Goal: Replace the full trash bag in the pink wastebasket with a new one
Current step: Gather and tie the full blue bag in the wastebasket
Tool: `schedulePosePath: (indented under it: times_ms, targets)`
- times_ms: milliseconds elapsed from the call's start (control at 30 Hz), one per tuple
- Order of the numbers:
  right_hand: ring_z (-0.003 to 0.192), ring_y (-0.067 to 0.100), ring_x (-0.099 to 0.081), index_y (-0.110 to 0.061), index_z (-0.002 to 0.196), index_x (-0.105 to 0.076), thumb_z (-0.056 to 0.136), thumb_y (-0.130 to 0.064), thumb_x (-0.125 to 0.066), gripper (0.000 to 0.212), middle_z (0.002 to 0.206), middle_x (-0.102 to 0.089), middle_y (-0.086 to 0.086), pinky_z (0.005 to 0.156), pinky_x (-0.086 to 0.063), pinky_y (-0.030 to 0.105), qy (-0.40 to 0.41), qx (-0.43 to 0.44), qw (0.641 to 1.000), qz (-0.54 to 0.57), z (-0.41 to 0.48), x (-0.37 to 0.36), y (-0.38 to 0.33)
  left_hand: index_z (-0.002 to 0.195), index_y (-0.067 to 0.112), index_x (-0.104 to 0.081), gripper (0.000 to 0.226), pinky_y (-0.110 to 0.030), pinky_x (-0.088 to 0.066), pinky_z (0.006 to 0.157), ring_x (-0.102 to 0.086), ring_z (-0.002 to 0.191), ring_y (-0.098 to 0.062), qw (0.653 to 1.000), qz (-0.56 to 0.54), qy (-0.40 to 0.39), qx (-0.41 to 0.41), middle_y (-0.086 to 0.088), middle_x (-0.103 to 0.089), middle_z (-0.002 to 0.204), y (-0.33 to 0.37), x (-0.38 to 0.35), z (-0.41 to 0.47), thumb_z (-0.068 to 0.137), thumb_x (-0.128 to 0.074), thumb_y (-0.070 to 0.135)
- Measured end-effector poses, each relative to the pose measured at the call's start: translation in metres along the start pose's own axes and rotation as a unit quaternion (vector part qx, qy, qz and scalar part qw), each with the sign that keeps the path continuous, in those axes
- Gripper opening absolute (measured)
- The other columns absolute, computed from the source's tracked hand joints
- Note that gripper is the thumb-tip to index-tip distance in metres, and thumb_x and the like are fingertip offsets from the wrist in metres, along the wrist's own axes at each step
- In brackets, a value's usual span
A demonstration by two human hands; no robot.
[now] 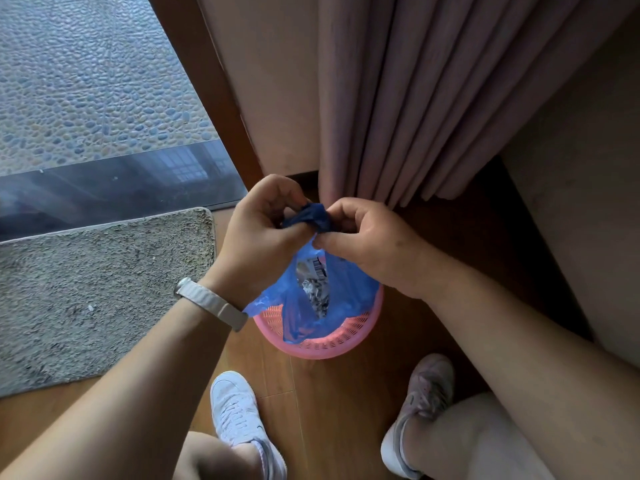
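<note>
Pink plastic wastebasket (pixel 332 348): round, with a lattice wall. It stands on the brown wooden plank floor (pixel 329 410), just in front of the person's feet and below both hands.
Blue translucent plastic trash bag (pixel 349 285): sits inside the wastebasket. Its upper part is drawn up above the rim into a cone, and one loose flap hangs over the rim on the left.
Bunched bag top (pixel 311 216): darker blue, gathered into a tight wad between the two hands, well above the wastebasket.
Trash inside (pixel 313 289): crumpled pale and printed wrappers show through the gap in the bag. What they are cannot be told.
Left hand (pixel 263 223): grips the bunched top from the left. Its fingers (pixel 277 192) are curled over the wad and the thumb is pressed against it from below.
Right hand (pixel 367 237): pinches the same wad from the right. Its fingers (pixel 343 209) are curled in and the thumb is closed on the plastic just under the wad.
White ribbed watch band (pixel 211 303): on the left wrist.
Grey shaggy floor mat (pixel 97 292): lies flat on the floor to the left of the wastebasket, apart from it.
Dusty pink pleated curtain (pixel 398 98): hangs behind the hands. Its hem reaches close to the floor, just beyond the wastebasket.
Brown wooden frame (pixel 207 81): runs diagonally between the curtain and a grey pebbled ground surface (pixel 86 81).
White sneaker (pixel 239 410): on the left foot, near the wastebasket.
Pale pinkish sneaker (pixel 419 403): on the right foot, to the right of the wastebasket.
</note>
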State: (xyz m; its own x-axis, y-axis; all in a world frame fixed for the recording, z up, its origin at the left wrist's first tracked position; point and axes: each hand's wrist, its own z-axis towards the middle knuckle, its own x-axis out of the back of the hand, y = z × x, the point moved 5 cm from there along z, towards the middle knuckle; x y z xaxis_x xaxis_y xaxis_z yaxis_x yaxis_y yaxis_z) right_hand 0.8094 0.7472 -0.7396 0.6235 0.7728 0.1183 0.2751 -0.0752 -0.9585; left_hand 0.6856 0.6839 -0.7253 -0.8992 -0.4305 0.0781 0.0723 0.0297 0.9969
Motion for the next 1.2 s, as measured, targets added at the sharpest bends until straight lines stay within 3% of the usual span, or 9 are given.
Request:
schedulePosePath:
  times_ms: [133, 267, 367, 533, 733, 833, 900, 1000, 1200]
  targets:
    - [0.069, 0.007, -0.057, -0.006, 0.089, -0.067, 0.085, -0.004, -0.067, 0.005, 0.075, -0.066, 0.007, 0.064, -0.049, 0.028, 0.018, 0.008, 0.999, -0.029, 0.002, 0.004, -0.001, 0.079, 0.01, -0.053, 0.02, -0.021, -0.044, 0.057, -0.054, 0.062, -0.011, 0.997, -0.066, -0.035, 0.01, 0.0, -0.058, 0.071, 0.005, -0.005, -0.003, 0.072, -0.063, -0.005]
    - [0.067, 0.009, -0.06, -0.006, 0.088, -0.069, 0.088, -0.004, -0.061, 0.008, 0.077, -0.069, 0.013, 0.067, -0.05, 0.032, -0.007, -0.03, 0.999, -0.028, 0.001, 0.001, 0.002, 0.078, 0.019, -0.054, 0.02, -0.037, -0.043, 0.057, -0.052, 0.061, -0.02, 1.0, 0.015, -0.001, 0.0, 0.006, -0.059, 0.068, 0.001, -0.004, -0.003, 0.074, -0.064, 0.002]
    - [0.08, 0.028, -0.06, 0.001, 0.085, -0.068, 0.077, -0.019, -0.067, 0.021, 0.085, -0.066, 0.029, 0.076, -0.047, 0.038, -0.044, -0.093, 0.993, 0.056, 0.002, 0.001, 0.007, 0.08, 0.025, -0.053, 0.022, -0.049, -0.048, 0.059, -0.058, 0.063, -0.036, 0.998, 0.063, 0.014, -0.016, -0.003, -0.06, 0.074, -0.001, -0.002, -0.003, 0.077, -0.06, 0.004]
    - [0.084, 0.03, -0.056, -0.009, 0.086, -0.059, 0.069, -0.004, -0.066, 0.018, 0.086, -0.058, 0.018, 0.08, -0.047, 0.047, -0.047, -0.055, 0.989, 0.128, 0.0, -0.003, 0.002, 0.086, 0.025, -0.06, 0.033, -0.022, -0.049, 0.066, -0.058, 0.071, -0.008, 0.997, 0.07, 0.032, -0.014, 0.017, -0.063, 0.077, 0.002, -0.002, 0.002, 0.08, -0.06, -0.008]
    - [0.077, 0.017, -0.057, -0.013, 0.093, -0.049, 0.075, 0.002, -0.068, 0.03, 0.081, -0.059, 0.01, 0.071, -0.047, 0.028, 0.025, 0.05, 0.995, 0.08, 0.0, -0.003, -0.005, 0.078, 0.023, -0.061, 0.043, -0.025, -0.05, 0.058, -0.057, 0.067, -0.014, 0.997, 0.058, 0.042, 0.022, 0.007, -0.062, 0.074, -0.002, -0.005, 0.003, 0.074, -0.053, -0.019]
    - [0.076, 0.015, -0.063, -0.015, 0.104, -0.051, 0.08, 0.002, -0.058, 0.03, 0.081, -0.062, 0.007, 0.07, -0.052, 0.026, 0.018, 0.091, 0.995, 0.038, -0.002, -0.002, -0.012, 0.085, 0.019, -0.063, 0.042, -0.028, -0.053, 0.064, -0.06, 0.071, -0.014, 0.999, 0.023, 0.015, 0.047, 0.001, -0.063, 0.078, -0.003, -0.006, 0.002, 0.075, -0.055, -0.021]
    - [0.075, 0.003, -0.061, -0.012, 0.101, -0.058, 0.086, 0.003, -0.057, 0.022, 0.081, -0.062, -0.002, 0.069, -0.049, 0.019, 0.018, 0.121, 0.992, -0.003, -0.004, -0.002, -0.015, 0.095, 0.012, -0.064, 0.035, -0.031, -0.054, 0.068, -0.063, 0.07, -0.018, 0.996, -0.024, -0.005, 0.081, -0.009, -0.066, 0.081, -0.008, -0.006, 0.001, 0.076, -0.061, -0.017]
    - [0.073, 0.005, -0.061, -0.01, 0.092, -0.063, 0.09, -0.002, -0.059, 0.009, 0.077, -0.063, -0.005, 0.069, -0.05, 0.019, 0.05, 0.138, 0.988, -0.04, -0.003, -0.001, -0.015, 0.107, 0.008, -0.064, 0.041, -0.034, -0.056, 0.069, -0.067, 0.068, -0.022, 0.977, -0.15, 0.0, 0.149, -0.009, -0.069, 0.078, -0.016, -0.004, 0.0, 0.068, -0.071, -0.005]
    - [0.066, -0.002, -0.056, -0.013, 0.083, -0.064, 0.089, -0.002, -0.062, 0.013, 0.066, -0.061, -0.012, 0.063, -0.046, 0.015, 0.117, 0.124, 0.985, 0.033, 0.002, 0.008, -0.015, 0.102, 0.009, -0.067, 0.022, -0.033, -0.058, 0.067, -0.07, 0.072, -0.022, 0.909, -0.321, -0.007, 0.268, -0.01, -0.073, 0.085, -0.022, -0.012, -0.005, 0.09, -0.049, 0.005]
